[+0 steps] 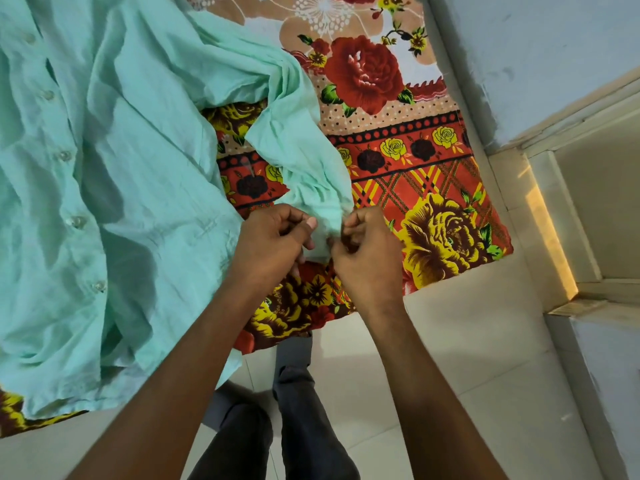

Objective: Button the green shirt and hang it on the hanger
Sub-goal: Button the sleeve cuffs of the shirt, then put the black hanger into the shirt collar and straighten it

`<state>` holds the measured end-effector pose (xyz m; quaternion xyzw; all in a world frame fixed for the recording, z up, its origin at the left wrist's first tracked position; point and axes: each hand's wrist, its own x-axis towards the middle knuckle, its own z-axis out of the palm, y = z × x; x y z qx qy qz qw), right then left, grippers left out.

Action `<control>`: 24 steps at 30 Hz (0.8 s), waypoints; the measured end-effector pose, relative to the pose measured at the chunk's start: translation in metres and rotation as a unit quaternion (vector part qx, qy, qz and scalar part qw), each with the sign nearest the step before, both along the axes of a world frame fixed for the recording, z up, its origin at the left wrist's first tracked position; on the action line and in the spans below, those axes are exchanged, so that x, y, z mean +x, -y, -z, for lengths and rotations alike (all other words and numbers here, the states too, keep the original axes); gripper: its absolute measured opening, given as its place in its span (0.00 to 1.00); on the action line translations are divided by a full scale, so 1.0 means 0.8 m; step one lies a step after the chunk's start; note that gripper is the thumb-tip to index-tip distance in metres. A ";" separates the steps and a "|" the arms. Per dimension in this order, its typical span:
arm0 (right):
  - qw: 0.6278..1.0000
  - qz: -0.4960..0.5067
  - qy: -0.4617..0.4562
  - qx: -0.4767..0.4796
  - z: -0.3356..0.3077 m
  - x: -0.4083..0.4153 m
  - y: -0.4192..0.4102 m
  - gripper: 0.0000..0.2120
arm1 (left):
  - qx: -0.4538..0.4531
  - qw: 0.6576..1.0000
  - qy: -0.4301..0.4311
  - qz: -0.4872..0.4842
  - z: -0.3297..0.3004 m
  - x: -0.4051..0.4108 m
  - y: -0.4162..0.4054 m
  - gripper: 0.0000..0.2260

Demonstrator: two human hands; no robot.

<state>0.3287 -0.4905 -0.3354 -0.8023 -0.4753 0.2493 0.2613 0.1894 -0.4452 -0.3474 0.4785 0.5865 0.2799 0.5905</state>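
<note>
I pinch the cuff (325, 230) between my left hand (273, 237) and right hand (367, 247) to button it, with the shirt (121, 168) spread flat on the bed (415, 168).

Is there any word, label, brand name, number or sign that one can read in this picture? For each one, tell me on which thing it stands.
There is no readable text in this view.
The green shirt: no label or tag shows.
The floral bedsheet: only flowers and patterns, no letters.
The wall: bare, no sign.
</note>
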 end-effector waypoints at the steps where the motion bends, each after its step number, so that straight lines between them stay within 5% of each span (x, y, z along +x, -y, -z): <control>1: 0.999 -0.005 0.042 0.018 -0.006 -0.003 -0.004 0.12 | 0.013 1.000 -0.008 -0.018 -0.007 -0.007 -0.005 0.04; 4: 0.984 -0.055 0.118 0.119 -0.020 -0.015 -0.016 0.10 | 0.115 0.989 -0.060 -0.075 -0.025 -0.030 -0.024 0.02; 7: 0.968 -0.161 0.086 0.172 -0.025 -0.054 -0.062 0.11 | 0.241 0.949 -0.167 -0.118 -0.036 -0.092 -0.077 0.06; 13: 0.906 -0.352 0.059 0.225 -0.008 -0.159 -0.214 0.17 | 0.373 0.812 -0.427 -0.142 -0.008 -0.271 -0.227 0.22; 17: 0.871 -0.440 0.066 0.210 -0.010 -0.243 -0.310 0.19 | 0.302 0.767 -0.558 -0.098 0.007 -0.410 -0.341 0.31; 24: 0.804 -0.538 0.083 0.241 -0.014 -0.371 -0.448 0.19 | 0.166 0.785 -0.592 -0.081 0.070 -0.489 -0.378 0.38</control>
